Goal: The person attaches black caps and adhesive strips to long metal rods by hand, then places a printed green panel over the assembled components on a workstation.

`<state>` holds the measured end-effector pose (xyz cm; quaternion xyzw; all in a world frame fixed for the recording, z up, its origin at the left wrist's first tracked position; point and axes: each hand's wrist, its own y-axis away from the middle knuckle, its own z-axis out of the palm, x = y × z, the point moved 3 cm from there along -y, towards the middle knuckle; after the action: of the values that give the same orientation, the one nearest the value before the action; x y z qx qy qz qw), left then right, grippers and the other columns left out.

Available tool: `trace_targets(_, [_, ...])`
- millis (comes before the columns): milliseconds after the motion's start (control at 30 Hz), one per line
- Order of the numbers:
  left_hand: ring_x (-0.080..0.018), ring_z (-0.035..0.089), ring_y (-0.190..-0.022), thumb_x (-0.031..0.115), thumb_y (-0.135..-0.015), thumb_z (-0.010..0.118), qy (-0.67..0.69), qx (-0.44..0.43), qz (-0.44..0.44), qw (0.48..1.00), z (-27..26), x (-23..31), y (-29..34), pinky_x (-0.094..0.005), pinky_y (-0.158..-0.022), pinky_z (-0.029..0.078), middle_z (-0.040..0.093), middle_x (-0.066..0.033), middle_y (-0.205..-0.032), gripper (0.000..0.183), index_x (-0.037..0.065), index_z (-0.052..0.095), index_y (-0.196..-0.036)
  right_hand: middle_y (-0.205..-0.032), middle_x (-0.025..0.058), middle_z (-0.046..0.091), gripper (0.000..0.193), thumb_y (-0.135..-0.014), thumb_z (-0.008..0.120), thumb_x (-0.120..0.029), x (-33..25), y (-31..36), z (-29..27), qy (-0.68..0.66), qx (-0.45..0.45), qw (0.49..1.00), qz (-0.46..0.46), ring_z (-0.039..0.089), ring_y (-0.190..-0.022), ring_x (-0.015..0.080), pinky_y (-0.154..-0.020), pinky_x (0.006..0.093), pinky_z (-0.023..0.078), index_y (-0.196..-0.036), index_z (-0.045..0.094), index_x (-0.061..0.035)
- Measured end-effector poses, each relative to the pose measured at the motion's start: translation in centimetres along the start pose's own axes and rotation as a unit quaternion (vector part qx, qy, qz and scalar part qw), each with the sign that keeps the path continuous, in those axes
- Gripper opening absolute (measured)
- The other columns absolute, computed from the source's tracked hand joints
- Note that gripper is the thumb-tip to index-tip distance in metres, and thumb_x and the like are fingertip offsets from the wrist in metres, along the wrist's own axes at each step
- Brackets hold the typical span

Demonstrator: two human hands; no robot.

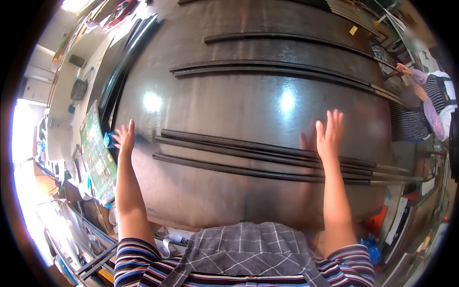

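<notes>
Both my arms reach forward over a large dark metal-topped table (215,110). My left hand (125,137) is raised by the table's left edge, fingers spread, holding nothing. Beside its fingertips sits a small crumpled blue object (109,140) whose kind I cannot make out. My right hand (330,134) is lifted, fingers apart and empty, above the right part of several long thin black tubes (239,148) with paler ends. These tubes lie side by side across the near half, left to right. Whether the right hand touches one cannot be told for certain; it appears above them.
Farther off lie a pair of black tubes (267,68) and a single one (267,36). At the right edge a person in a striped apron (411,115) stands with a hand (404,69) at a tube's end. A green patterned mat (95,155) borders the left.
</notes>
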<state>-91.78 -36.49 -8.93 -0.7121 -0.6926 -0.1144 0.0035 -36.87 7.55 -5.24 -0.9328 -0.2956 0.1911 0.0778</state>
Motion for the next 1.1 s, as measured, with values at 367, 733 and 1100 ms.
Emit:
trace_targets(367, [-0.0264, 0.018, -0.147, 0.04, -0.09, 0.061, -0.065, 0.086, 0.546, 0.831, 1.3, 29.6, 9.3, -0.0447, -0.119, 0.016, 0.02, -0.0139, -0.158, 0.079, 0.006, 0.023, -0.151, -0.159, 0.0167, 0.015, 0.085, -0.092, 0.049, -0.056, -3.1, -15.0, 6.4, 0.093, -0.05, 0.994, -0.04, 0.01, -0.149, 0.0294, -0.118, 0.0513, 0.011, -0.152, 0.019, -0.0027])
trace_targets(733, [-0.0289, 0.051, -0.111, 0.031, -0.08, 0.072, -0.054, 0.133, 0.583, 0.8, 2.3, 31.0, 14.6, -0.0428, -0.098, 0.038, 0.057, -0.0082, -0.117, 0.05, 0.008, 0.056, -0.122, -0.159, 0.0187, 0.015, 0.094, -0.09, 0.045, -0.064, -2.6, -12.5, 5.0, 0.054, -0.055, 0.996, -0.04, 0.01, -0.148, 0.0285, -0.12, 0.0478, 0.009, -0.151, 0.017, 0.0013])
trace_targets(1100, [-0.031, 0.055, -0.098, 0.03, -0.08, 0.072, 0.003, 0.136, 0.614, 0.777, 2.8, 32.0, 14.2, -0.0421, -0.085, 0.045, 0.06, -0.0101, -0.098, 0.035, 0.007, 0.059, -0.104, -0.158, 0.0205, 0.015, 0.091, -0.09, 0.052, -0.058, -2.2, -11.0, 3.5, 0.008, -0.05, 0.997, -0.057, 0.01, -0.148, 0.0318, -0.119, 0.0501, 0.01, -0.15, 0.02, 0.0023])
